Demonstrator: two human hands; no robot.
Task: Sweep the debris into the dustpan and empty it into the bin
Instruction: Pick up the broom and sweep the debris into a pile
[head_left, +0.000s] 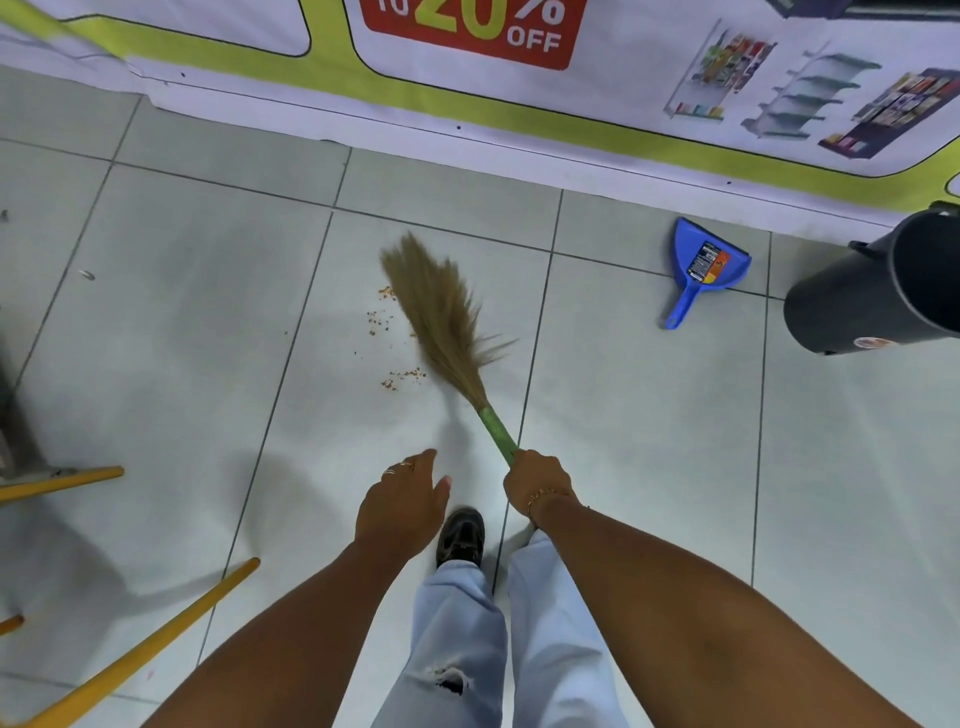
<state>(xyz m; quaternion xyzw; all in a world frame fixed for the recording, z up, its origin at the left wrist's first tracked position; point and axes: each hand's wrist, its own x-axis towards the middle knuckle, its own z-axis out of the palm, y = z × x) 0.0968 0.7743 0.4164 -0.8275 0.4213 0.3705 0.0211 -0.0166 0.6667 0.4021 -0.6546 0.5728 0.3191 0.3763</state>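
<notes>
My right hand (537, 486) grips the green handle of a grass broom (444, 317), whose tan bristles are blurred and rest on the pale floor tiles. Orange-brown debris (397, 340) lies scattered in small clusters just left of the bristles. My left hand (402, 506) hangs free beside the right one, fingers loosely apart and holding nothing. A blue dustpan (706, 270) lies on the floor to the right near the wall, handle pointing toward me. A black bin (878, 291) stands at the far right edge.
A printed banner (467, 88) covers the wall base ahead. Yellow poles (140, 654) slant across the floor at the lower left beside a grey object. Small bits of litter (87, 274) lie at the far left. My shoe (461, 535) and pale trousers are below.
</notes>
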